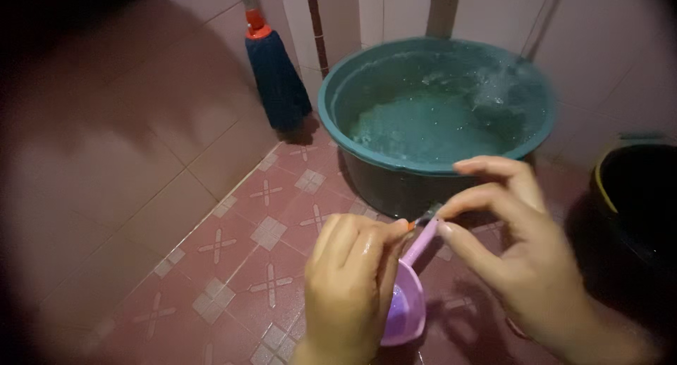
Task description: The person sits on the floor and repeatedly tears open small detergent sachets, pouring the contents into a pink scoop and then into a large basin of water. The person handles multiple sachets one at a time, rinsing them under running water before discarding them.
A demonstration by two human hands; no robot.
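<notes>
Left hand [350, 284] is curled closed, wet, gripping a pink scoop [407, 303] whose bowl hangs below the fist and whose handle rises toward the right hand. At the left fingertips sits a small item with an orange end [412, 225]; its kind cannot be told. Right hand [525, 248] has thumb and forefinger pinched together on the grey tip [430, 213] of that item, just above the scoop handle; the remaining fingers are raised and loosely spread. Both hands are held low over the tiled floor [264, 231], in front of a teal basin [430, 104] filled with water. A blue mop [276, 76] leans on the wall left of the basin. A dark bucket [638, 196] stands at far right.
</notes>
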